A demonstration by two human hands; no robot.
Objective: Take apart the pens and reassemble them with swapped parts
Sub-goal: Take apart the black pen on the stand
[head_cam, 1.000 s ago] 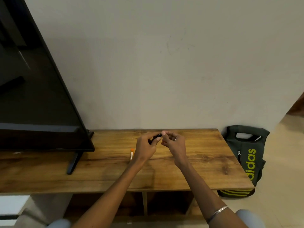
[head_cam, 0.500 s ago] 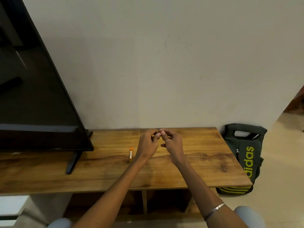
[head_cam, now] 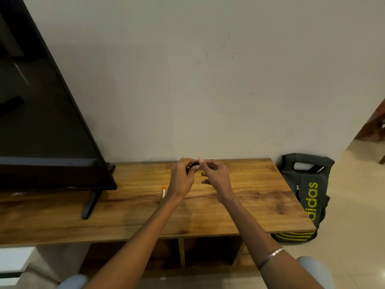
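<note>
Both hands meet above the back of the wooden table (head_cam: 239, 203). My left hand (head_cam: 181, 178) curls its fingers round a small dark pen part (head_cam: 194, 164), most of it hidden inside the grip. My right hand (head_cam: 214, 176) pinches the same dark part at its right end with thumb and forefinger, the other fingers loosely spread. A white pen piece with an orange cap (head_cam: 164, 191) lies on the table just left of my left wrist, apart from both hands.
A large black television (head_cam: 41, 122) on a stand (head_cam: 90, 203) fills the left side of the table. A dark backpack with yellow lettering (head_cam: 308, 195) leans on the floor by the table's right end. Open shelves sit under the table.
Both hands stay together on the dark part; the fingers have shifted slightly and more of the part is hidden. The orange-capped piece has not moved.
</note>
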